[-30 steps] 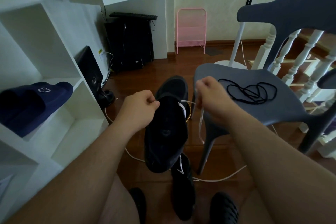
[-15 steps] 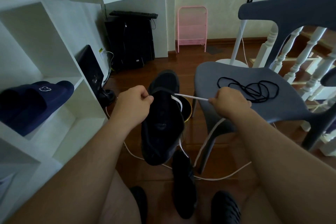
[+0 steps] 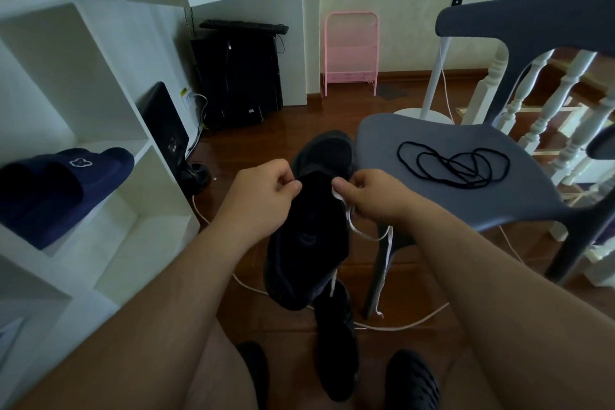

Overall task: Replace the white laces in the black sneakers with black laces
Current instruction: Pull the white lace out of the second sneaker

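Sneaker (image 3: pixel 309 236) black, toe away, white lace (image 3: pixel 357 230) half out, pinched in right hand (image 3: pixel 372 200); left hand (image 3: pixel 263 200) gripping its collar.

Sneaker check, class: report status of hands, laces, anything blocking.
Left hand grips sneaker; right hand pinches white lace, part threaded. Black laces untouched on chair. Second sneaker on floor. No obstruction.
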A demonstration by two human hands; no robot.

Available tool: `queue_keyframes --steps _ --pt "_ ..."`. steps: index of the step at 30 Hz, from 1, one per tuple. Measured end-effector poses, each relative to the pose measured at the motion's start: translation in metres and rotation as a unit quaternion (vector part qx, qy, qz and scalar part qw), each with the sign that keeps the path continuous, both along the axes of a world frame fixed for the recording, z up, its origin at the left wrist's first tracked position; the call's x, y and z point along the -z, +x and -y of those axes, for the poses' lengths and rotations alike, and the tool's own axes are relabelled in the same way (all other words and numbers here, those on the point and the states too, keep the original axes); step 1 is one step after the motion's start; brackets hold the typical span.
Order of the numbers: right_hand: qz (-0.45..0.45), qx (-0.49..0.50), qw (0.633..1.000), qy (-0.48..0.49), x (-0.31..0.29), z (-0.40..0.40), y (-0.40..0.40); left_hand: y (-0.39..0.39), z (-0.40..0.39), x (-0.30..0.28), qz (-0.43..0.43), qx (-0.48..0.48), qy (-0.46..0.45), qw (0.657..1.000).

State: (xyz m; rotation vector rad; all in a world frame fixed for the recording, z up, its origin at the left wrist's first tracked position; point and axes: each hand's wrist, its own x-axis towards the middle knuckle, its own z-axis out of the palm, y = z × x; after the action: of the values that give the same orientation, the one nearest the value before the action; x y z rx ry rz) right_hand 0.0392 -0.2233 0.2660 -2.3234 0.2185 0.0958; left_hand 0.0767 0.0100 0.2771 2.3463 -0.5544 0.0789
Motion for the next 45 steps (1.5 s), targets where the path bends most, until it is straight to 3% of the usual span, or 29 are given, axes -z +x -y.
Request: queue_keyframes --steps 5,11,13,15,17,18,22,24,27,33,39,45 --pt "0.047 0.008 0.998 0.029 0.003 0.002 0.001 0.003 -0.002 0.002 -0.007 -0.006 -0.003 1.000" --pt "0.045 0.191 0.976 -0.094 -0.003 0.051 -0.004 0.018 -0.014 0.002 0.022 -0.092 -0.011 0.995" --pt "0.107 0.235 0.965 -0.043 -0.005 0.053 -0.004 0.021 -0.020 0.004 0.017 -0.093 -0.009 0.995" --pt "0.186 0.248 0.947 0.084 -0.011 0.042 0.000 0.020 -0.019 0.005 0.001 -0.086 0.005 0.996" --pt "0.213 0.213 0.931 0.205 -0.019 0.024 0.003 0.018 -0.014 0.005 -0.012 -0.076 0.010 0.997" --pt "0.208 0.183 0.936 0.218 -0.020 0.015 0.002 0.016 -0.012 0.005 -0.015 -0.073 0.009 0.997" --pt "0.110 0.052 0.993 -0.001 -0.010 -0.005 -0.001 0.008 -0.005 0.003 -0.017 -0.054 0.002 0.998" --pt "0.078 0.025 0.992 -0.094 -0.003 -0.009 0.000 0.005 -0.003 0.002 -0.013 -0.044 0.000 0.999" --pt "0.085 0.041 0.986 -0.135 0.002 -0.010 0.000 0.004 -0.001 0.001 -0.014 -0.038 -0.004 0.999" --pt "0.097 0.017 0.994 -0.042 0.002 -0.005 0.002 0.005 -0.002 0.002 -0.001 -0.035 -0.003 0.999" --pt "0.062 0.181 0.980 -0.058 0.000 0.034 0.003 0.015 -0.014 0.000 0.021 -0.082 -0.023 0.996" --pt "0.168 0.231 0.933 0.220 -0.020 0.020 0.003 0.011 -0.008 0.006 -0.021 -0.052 0.010 0.998"
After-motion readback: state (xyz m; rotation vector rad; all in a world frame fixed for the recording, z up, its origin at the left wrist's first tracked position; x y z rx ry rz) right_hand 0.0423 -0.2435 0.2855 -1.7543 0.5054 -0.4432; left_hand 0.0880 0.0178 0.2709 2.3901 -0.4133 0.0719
